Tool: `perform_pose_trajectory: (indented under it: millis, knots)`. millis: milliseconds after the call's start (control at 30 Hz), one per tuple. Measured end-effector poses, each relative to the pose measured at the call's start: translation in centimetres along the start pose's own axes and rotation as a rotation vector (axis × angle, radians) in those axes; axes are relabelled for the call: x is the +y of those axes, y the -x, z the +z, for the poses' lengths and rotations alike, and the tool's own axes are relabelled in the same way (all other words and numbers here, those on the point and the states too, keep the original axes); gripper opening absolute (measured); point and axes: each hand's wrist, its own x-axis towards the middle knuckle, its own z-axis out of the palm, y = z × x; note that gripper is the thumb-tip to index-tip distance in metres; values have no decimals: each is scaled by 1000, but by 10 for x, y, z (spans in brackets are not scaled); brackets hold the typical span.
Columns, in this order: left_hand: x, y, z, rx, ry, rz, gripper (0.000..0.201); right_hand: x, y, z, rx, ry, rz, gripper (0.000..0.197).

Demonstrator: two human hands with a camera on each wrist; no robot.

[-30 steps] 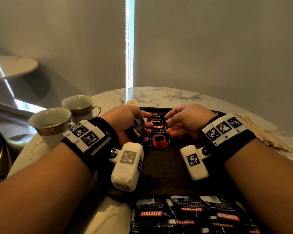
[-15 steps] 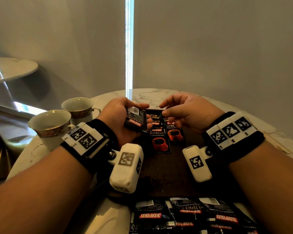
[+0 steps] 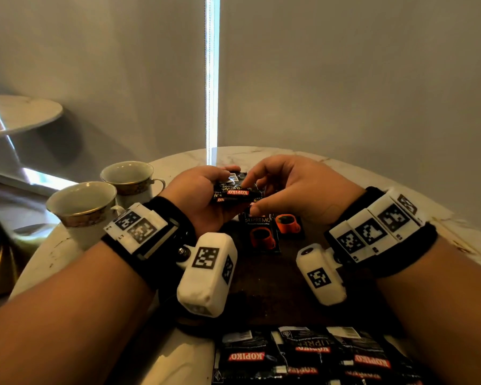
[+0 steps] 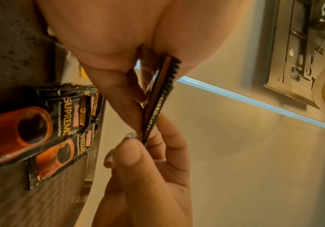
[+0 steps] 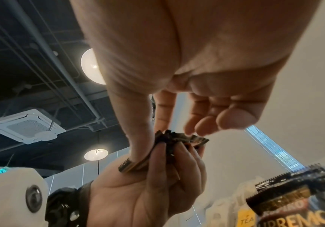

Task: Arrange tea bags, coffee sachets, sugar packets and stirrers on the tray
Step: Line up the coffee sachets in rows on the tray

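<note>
Far left, two gold-rimmed cups (image 3: 84, 202) stand side by side on the marble table (image 3: 178, 162), just beside the left wrist. Left hand (image 3: 203, 198) up above the tray, palm up, fingers curled under a small stack of black coffee sachets (image 3: 238, 191), thumb clamped on top. Right hand (image 3: 297, 190) meets it: thumb and forefinger pinch the stack's near edge, the other fingers (image 5: 206, 126) loosely bent and apart. Under the hands, two sachets with orange cups (image 3: 272, 232) lie flat and overlapping on the dark tray (image 3: 261, 301). Nearest the camera, a row of more sachets (image 3: 311, 357) lies off the tray's near edge. In the right wrist view a yellow tea tag (image 5: 246, 219) peeks in beside a sachet
</note>
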Motion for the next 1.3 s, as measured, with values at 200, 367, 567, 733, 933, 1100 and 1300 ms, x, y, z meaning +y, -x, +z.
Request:
perform_pose_trajectory:
  millis: [200,367,567,733,933,1100,1300]
  knots:
    - [1,0,1,8,11,-43,31,1,1,-6,42,13,-36,23]
    - [-1,-4,-2,-16,-3,-125,44,5,-1,-7,110,-58,-67,17]
    - [-2,-5,-3,-45,-54,-207,34,20,-13,-20,418,-185,-9,11]
    - [-5,-4,-3,-92,-163,-265,34,51,-25,-45,515,-359,278,16]
    - [-13,-1,3,-154,-274,-355,38,85,-22,-46,278,-154,548,23]
    - [-16,-1,4,-135,-280,-375,41,80,-18,-40,172,-212,620,9]
    - [-17,-3,4,-115,-245,-363,37,77,-14,-38,138,-204,674,9]
